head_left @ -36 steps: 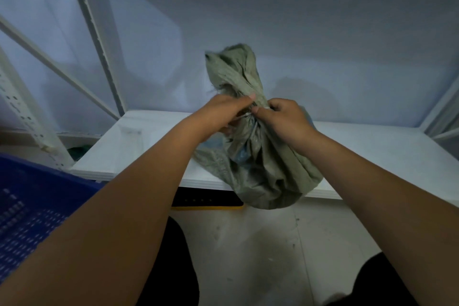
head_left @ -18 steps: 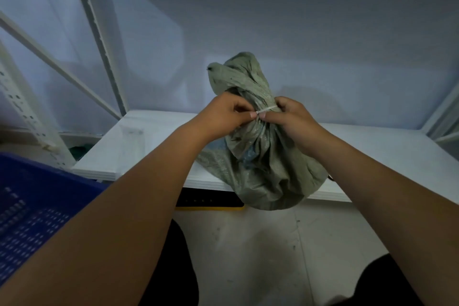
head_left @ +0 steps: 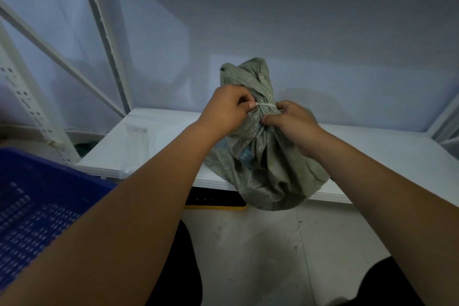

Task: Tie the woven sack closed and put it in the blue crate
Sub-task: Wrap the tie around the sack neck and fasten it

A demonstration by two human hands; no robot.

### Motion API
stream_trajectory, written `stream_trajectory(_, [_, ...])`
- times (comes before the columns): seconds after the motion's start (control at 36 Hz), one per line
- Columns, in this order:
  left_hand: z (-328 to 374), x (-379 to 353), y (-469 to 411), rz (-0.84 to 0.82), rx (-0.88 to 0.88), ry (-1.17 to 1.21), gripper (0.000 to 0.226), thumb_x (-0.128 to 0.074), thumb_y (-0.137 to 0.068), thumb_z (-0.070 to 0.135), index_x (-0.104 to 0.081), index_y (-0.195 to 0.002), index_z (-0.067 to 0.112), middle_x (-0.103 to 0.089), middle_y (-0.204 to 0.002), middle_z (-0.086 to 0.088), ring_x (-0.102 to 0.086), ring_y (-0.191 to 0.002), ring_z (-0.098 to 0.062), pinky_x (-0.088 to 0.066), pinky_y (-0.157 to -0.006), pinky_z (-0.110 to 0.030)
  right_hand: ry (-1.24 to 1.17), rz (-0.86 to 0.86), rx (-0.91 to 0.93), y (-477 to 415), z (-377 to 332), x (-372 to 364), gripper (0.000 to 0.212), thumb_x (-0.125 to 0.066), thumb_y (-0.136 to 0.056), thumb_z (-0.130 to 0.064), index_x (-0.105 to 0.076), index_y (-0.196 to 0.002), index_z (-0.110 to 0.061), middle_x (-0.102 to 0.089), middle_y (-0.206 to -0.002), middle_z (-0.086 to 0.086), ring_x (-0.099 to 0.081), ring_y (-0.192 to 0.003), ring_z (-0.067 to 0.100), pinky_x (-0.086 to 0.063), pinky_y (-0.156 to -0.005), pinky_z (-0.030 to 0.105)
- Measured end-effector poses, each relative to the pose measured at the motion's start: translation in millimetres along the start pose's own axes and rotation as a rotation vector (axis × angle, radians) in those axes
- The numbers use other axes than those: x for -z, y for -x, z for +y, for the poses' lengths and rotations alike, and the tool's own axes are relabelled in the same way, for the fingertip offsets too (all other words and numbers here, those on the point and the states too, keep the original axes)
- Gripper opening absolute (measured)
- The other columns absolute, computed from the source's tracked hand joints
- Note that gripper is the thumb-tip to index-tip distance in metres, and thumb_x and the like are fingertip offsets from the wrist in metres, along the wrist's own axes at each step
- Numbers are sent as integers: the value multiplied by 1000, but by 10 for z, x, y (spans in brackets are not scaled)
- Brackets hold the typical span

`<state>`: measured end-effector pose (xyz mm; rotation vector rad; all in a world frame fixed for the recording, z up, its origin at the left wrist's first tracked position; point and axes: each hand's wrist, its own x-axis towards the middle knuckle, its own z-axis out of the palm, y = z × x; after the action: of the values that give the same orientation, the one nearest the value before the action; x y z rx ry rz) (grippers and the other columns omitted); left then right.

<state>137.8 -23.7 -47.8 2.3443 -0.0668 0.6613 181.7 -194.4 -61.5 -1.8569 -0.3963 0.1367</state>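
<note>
A grey-green woven sack [head_left: 268, 169] stands on the front edge of a white shelf board [head_left: 372, 151], its bunched neck pointing up. A thin white tie [head_left: 266, 106] runs across the neck. My left hand [head_left: 227, 109] pinches the tie's left end, pulled a little away from the sack. My right hand [head_left: 289, 120] grips the gathered neck and the tie's right side. The blue crate [head_left: 37, 206] with its perforated wall sits low at the left, partly behind my left forearm.
White perforated rack uprights [head_left: 22, 97] and a diagonal brace stand at the left. A clear plastic packet [head_left: 135, 146] lies on the board's left part. A black and yellow object [head_left: 216, 200] shows under the board. My dark-clad knees are at the bottom.
My left hand has drawn the white tie out leftward across the sack's neck, so more of it shows. The right hand stays gripping the neck. The view has shifted slightly.
</note>
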Motion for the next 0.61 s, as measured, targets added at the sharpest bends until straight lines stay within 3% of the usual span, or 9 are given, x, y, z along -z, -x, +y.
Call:
stream_trajectory(0.06, [7,-1,0,4,5,-12,11,-68,-92,20,-77,-92,13,-67,-81,6,-61,-78,-9,-45,-71,-21,-49,18,-46,2,-9,-14,24,-77,-82,-25,-67,-100,-12,-74,-92,5,-72,-87,23,-57,-79,35])
stream_trajectory(0.14, [11,0,-3,11,15,-14,12,-67,-92,20,-76,-93,12,-69,-85,4,-62,-82,-11,-46,-75,-24,-247,-30,-136,16,-35,-5,19,-61,-93,-26,-71,-91,-10,-76,-77,5,-74,-73,20,-55,-68,29])
stream_trajectory(0.25, [-6,7,1,-16,19,0,12,-67,-92,21,-76,-93,14,-66,-82,8,-59,-79,-7,-40,-67,-15,-312,-74,-243,-17,1,24,42,-55,-84,-26,-72,-111,2,-76,-102,21,-73,-96,37,-58,-90,45])
stream_trajectory(0.39, [-4,-3,47,-120,30,48,17,-69,-91,27,-74,-87,11,-68,-81,5,-60,-73,-4,-45,-68,-21,-255,-10,-198,-3,33,56,18,-60,-86,-12,-73,-93,-2,-75,-88,20,-71,-83,33,-56,-80,40])
stream_trajectory(0.47, [-34,-30,55,-177,120,134,46,-71,-87,44,-68,-81,-1,-62,-69,-6,-56,-61,-11,-44,-59,-25,-217,32,-124,-24,62,60,3,-69,-84,-9,-71,-81,-8,-71,-78,16,-67,-78,30,-53,-77,41])
stream_trajectory(0.53, [-57,-57,54,-204,169,158,57,-68,-89,46,-63,-81,-9,-56,-67,-12,-52,-60,-15,-41,-59,-27,-202,64,-103,-18,55,47,9,-72,-84,-11,-67,-77,-12,-69,-75,12,-66,-76,27,-51,-76,38])
stream_trajectory(0.61, [-77,-103,49,-201,195,179,54,-67,-91,43,-64,-81,-11,-61,-72,-25,-53,-62,-17,-42,-63,-30,-223,127,-80,-3,30,12,17,-75,-85,-14,-61,-75,-13,-69,-75,10,-66,-73,24,-52,-73,34])
